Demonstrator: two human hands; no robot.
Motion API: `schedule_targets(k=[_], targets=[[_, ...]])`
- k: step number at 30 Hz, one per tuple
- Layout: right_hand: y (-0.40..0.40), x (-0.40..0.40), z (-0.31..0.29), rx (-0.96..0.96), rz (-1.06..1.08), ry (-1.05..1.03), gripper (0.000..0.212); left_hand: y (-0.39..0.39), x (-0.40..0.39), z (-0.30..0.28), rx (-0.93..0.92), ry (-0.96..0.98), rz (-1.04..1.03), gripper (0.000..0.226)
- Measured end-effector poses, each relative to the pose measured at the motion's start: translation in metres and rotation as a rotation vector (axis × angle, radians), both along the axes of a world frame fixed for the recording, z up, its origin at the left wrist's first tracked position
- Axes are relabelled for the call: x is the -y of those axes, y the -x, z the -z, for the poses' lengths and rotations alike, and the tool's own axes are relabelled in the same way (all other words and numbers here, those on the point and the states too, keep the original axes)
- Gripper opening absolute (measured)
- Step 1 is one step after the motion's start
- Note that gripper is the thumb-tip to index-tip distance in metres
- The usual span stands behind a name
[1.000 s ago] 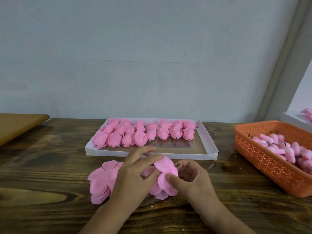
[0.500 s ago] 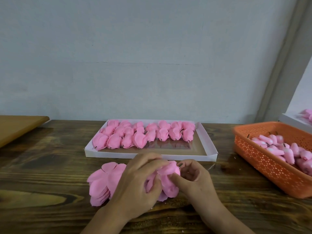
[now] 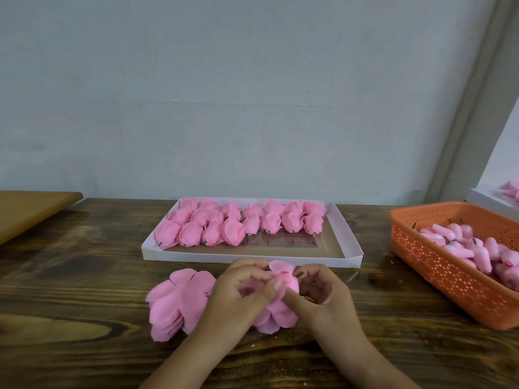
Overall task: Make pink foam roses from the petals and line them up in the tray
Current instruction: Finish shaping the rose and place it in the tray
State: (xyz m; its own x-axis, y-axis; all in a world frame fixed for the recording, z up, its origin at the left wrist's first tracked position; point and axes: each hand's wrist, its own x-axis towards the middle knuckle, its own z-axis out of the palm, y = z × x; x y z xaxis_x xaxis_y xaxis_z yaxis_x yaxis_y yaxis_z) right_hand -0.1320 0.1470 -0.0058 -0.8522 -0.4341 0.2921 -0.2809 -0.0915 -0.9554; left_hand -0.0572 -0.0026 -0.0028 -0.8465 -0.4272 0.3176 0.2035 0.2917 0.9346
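Many roses [image 3: 241, 224] in tray [image 3: 346, 242] | buds [image 3: 474, 248] in orange basket [image 3: 438, 265]

L hand [image 3: 238, 293] & R hand [image 3: 323, 293] pinching rose [image 3: 280, 282], petals [image 3: 177, 301] beside, tray [image 3: 348, 242] behind

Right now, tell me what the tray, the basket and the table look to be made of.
Tray: likely thin white cardboard, matte, with folded walls and a glossy brown floor that mirrors the roses.
Basket: orange plastic by its moulded, hole-dotted wall.
Table: dark wood or wood-look laminate; bold grain, slight sheen.
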Motion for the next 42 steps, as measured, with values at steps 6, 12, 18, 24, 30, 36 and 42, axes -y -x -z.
schedule_targets(k=[6,12,18,24,30,36,42], targets=[[0.002,-0.004,-0.001,-0.013,-0.025,0.061,0.022,-0.001,0.0,-0.002,0.169,-0.534,0.182,0.051],[-0.003,-0.004,-0.008,0.059,-0.107,0.123,0.036,0.001,0.0,-0.003,0.145,-0.608,0.175,0.06],[-0.002,-0.003,-0.006,0.012,-0.025,0.098,0.027,0.0,-0.002,-0.001,0.126,-0.501,0.164,0.041],[0.0,-0.005,-0.006,-0.045,-0.09,0.081,0.022,-0.002,0.005,-0.005,0.041,-0.068,-0.011,0.045],[-0.002,-0.006,-0.007,-0.094,-0.187,0.014,0.025,-0.005,0.014,-0.008,-0.105,0.452,-0.076,0.046],[0.002,-0.004,-0.004,-0.102,-0.11,0.008,0.026,-0.006,0.016,-0.007,-0.263,0.637,-0.188,0.025],[0.006,-0.006,-0.004,-0.009,-0.143,0.087,0.025,-0.006,0.015,-0.003,-0.307,0.681,-0.131,0.023]])
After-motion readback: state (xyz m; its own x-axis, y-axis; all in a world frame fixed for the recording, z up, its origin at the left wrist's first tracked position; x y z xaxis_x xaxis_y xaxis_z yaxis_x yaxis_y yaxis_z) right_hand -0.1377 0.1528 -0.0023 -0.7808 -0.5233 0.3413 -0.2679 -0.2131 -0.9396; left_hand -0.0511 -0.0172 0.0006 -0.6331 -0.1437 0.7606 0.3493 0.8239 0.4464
